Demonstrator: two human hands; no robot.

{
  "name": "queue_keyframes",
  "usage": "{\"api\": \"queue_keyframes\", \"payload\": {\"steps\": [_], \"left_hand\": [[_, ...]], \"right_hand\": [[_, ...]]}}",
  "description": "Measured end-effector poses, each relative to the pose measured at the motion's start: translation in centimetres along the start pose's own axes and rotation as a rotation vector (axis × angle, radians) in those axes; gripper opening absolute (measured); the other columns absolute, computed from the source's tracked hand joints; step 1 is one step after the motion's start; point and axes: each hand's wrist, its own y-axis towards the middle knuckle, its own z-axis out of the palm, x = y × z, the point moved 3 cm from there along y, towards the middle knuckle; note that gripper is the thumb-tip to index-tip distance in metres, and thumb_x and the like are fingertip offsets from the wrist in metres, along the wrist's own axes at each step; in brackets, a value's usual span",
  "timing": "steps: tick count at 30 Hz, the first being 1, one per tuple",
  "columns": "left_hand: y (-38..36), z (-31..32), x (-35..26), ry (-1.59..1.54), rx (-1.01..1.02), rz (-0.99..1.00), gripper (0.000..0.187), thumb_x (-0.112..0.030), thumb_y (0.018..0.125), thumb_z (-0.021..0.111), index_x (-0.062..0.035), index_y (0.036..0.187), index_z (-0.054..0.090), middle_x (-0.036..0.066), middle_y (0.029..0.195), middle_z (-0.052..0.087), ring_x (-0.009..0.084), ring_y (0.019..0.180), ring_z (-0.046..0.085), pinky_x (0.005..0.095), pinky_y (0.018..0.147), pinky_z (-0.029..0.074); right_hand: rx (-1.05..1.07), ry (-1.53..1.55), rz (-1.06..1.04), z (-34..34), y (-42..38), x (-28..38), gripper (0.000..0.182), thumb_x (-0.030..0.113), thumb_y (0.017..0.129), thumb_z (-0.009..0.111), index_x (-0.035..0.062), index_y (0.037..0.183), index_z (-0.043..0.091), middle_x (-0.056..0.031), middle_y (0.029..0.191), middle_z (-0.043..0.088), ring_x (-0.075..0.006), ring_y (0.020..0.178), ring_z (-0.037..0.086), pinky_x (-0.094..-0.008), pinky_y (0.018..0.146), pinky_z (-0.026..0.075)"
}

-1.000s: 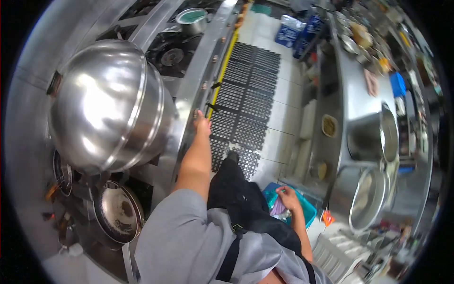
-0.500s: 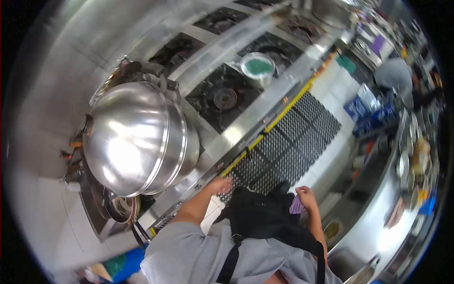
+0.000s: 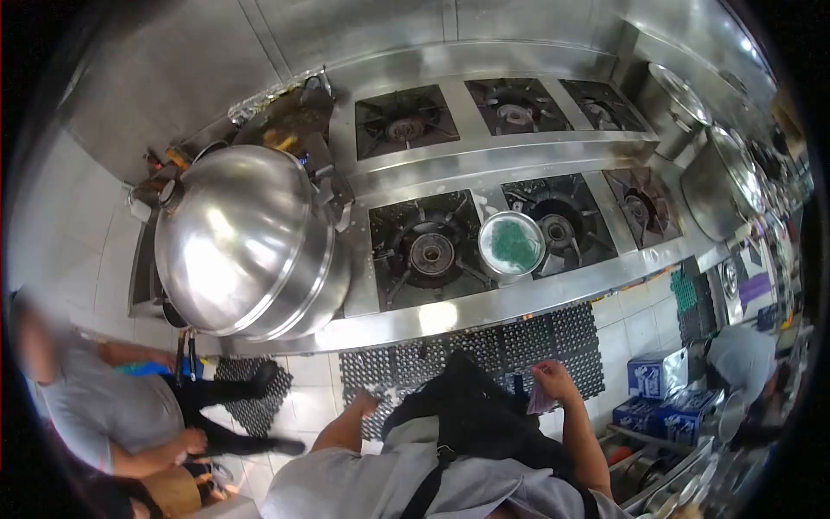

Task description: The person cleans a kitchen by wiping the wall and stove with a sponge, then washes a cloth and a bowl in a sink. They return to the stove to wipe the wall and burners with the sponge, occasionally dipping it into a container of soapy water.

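My right hand [image 3: 553,381] is closed on a thin purple cloth [image 3: 540,400] that hangs below its fingers, beside my black apron [image 3: 458,402]. Low on the other side, my left hand [image 3: 365,403] hangs with loose fingers over the floor mat and holds nothing I can see; it is slightly blurred. Beyond both hands stands the steel stove [image 3: 437,316]. On it sits a metal pot [image 3: 512,244] with a green scouring pad [image 3: 513,246] and whitish foam inside. A large domed steel steamer [image 3: 246,242] covers the stove's left end.
Several burners, such as the front one [image 3: 432,253], line the stove. Tall stockpots [image 3: 722,186] stand at the right end. A co-worker [image 3: 130,406] is at the left, another person [image 3: 742,359] at the right near blue boxes [image 3: 657,376]. Black perforated matting [image 3: 553,342] covers the floor.
My view has turned so the stove now runs across it, and the co-worker at left has come into sight. The purple cloth is still in my right hand.
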Motion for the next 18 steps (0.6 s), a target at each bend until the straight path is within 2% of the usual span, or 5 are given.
{"api": "queue_keyframes", "payload": {"steps": [2,5,7,13,18], "left_hand": [[0.7,-1.0,-4.4,-0.369,0.216,-0.265,0.04,-0.033,0.097,0.038,-0.0102,0.098,0.071,0.011,0.086,0.071,0.0249,0.072,0.07,0.0399,0.06,0.056],[0.2,-6.9,-10.9,0.057,-0.134,0.073,0.033,-0.032,0.095,0.048,-0.0076,0.101,0.07,0.01,0.082,0.069,0.0219,0.075,0.069,0.0384,0.062,0.054],[-2.6,-11.3,-15.2,-1.055,-0.303,-0.282,0.028,-0.031,0.088,0.062,-0.0045,0.097,0.069,0.009,0.08,0.068,0.0178,0.072,0.066,0.0338,0.063,0.052],[-5.6,-12.8,-26.8,-1.39,-0.528,-0.255,0.04,-0.03,0.087,0.068,-0.0027,0.115,0.062,0.007,0.087,0.068,0.0135,0.077,0.062,0.0284,0.066,0.049],[-9.4,-15.6,-40.0,-1.817,-0.323,0.017,0.062,-0.039,0.089,0.067,-0.0065,0.136,0.044,0.011,0.117,0.062,0.0215,0.107,0.06,0.0369,0.085,0.052]], "right_hand": [[0.011,-0.027,-0.075,-3.3,1.7,0.1,0.035,0.033,0.085,0.068,-0.0009,0.095,0.067,-0.012,0.077,0.067,-0.016,0.071,0.063,-0.033,0.064,0.05],[0.078,-0.046,0.007,-7.4,3.9,-0.6,0.032,0.032,0.085,0.067,0.0005,0.094,0.068,-0.012,0.076,0.067,-0.0163,0.073,0.064,-0.0325,0.066,0.051],[0.11,-0.09,-0.094,-8.2,7.0,-1.8,0.032,0.032,0.085,0.067,0.0013,0.094,0.068,-0.0118,0.077,0.068,-0.0172,0.074,0.065,-0.0328,0.067,0.051],[0.591,-0.092,-0.475,-7.2,12.6,5.4,0.025,0.028,0.086,0.068,0.0064,0.1,0.066,-0.0092,0.086,0.068,-0.0193,0.08,0.065,-0.0326,0.074,0.052],[0.908,0.009,-0.634,-1.7,11.5,10.8,0.027,0.029,0.092,0.062,0.0023,0.098,0.063,-0.0067,0.084,0.065,-0.0135,0.077,0.06,-0.0302,0.071,0.049]]}}
